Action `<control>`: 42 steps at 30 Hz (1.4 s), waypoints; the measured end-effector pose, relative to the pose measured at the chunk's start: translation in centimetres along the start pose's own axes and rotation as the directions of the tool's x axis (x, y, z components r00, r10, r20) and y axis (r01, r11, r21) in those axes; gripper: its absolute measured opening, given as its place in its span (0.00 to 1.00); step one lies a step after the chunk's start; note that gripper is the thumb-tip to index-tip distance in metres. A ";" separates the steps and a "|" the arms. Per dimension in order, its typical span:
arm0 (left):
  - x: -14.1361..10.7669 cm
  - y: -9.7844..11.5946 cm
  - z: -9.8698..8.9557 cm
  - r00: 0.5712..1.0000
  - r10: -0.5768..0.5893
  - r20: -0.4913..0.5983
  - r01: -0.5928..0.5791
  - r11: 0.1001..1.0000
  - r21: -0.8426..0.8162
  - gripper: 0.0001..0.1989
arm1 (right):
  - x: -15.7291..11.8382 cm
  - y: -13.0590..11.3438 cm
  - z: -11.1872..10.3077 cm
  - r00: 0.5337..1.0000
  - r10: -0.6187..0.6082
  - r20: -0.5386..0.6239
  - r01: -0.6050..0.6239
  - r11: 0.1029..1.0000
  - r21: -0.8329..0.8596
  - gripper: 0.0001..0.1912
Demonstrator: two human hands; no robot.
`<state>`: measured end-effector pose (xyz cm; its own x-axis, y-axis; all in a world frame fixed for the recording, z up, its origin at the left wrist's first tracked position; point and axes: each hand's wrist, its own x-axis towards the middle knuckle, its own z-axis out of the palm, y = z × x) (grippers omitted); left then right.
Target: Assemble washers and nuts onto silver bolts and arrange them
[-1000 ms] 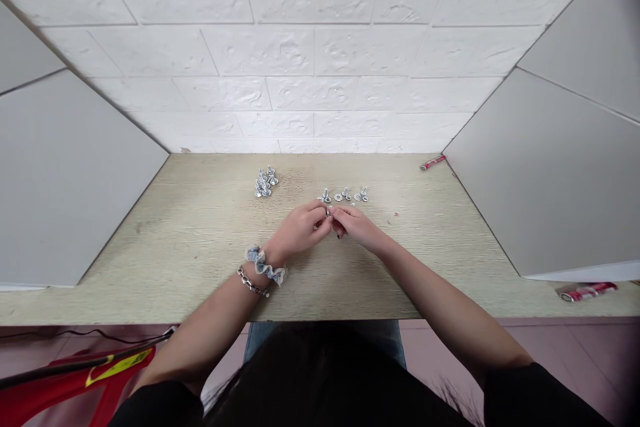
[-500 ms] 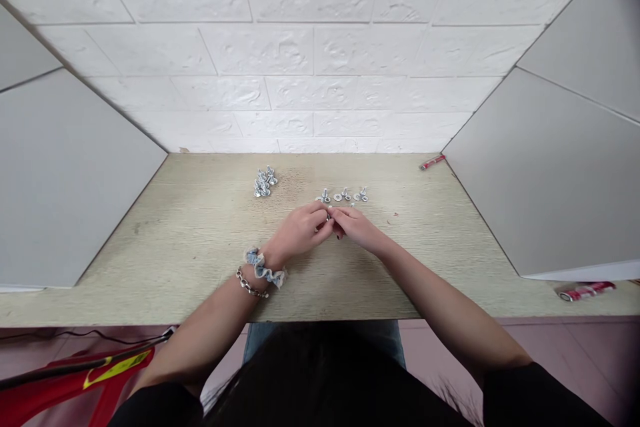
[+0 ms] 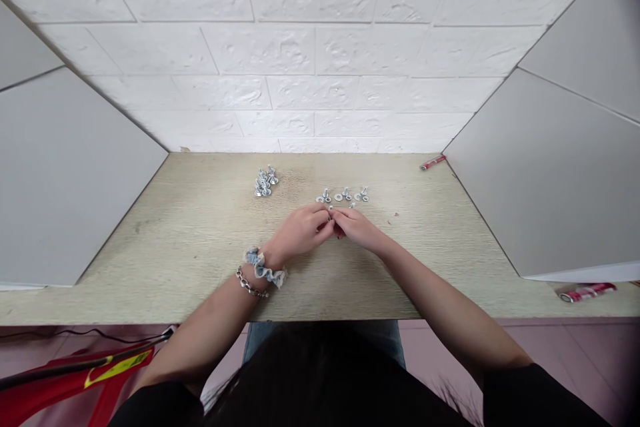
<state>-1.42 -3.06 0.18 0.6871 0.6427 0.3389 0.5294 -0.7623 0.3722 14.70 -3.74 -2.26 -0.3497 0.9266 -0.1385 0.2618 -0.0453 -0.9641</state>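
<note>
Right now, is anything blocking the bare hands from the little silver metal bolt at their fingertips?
Nothing visible. The bare left hand and bare right hand meet around the little silver metal bolt, hiding its lower part. The row of silver metal bolts and washers lies beyond, not between.

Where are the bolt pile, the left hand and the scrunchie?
Bolt pile [image 3: 264, 184], head view: middle of the cluster.
Left hand [image 3: 302, 228], head view: back of the hand.
Scrunchie [image 3: 262, 269], head view: middle of its fabric.
</note>
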 end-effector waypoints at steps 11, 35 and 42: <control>0.1 0.2 -0.1 0.999 -0.028 0.043 0.028 1.000 0.006 0.12 | -0.1 0.1 -0.2 1.000 0.005 0.006 -0.005 0.999 -0.051 0.16; 0.1 0.4 -0.2 0.999 -0.014 0.052 0.013 1.000 0.020 0.13 | -0.5 -0.8 -0.2 1.000 0.015 -0.003 -0.015 0.994 -0.112 0.18; 0.0 0.1 0.2 0.992 0.043 -0.118 -0.048 0.998 -0.044 0.13 | -0.6 -1.3 0.2 0.998 -0.047 -0.052 0.048 0.999 0.008 0.25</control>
<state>-1.31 -3.13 0.05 0.6454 0.6140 0.4544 0.4732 -0.7884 0.3931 14.43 -4.29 -0.98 -0.3145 0.9458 -0.0807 0.2377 -0.0039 -0.9713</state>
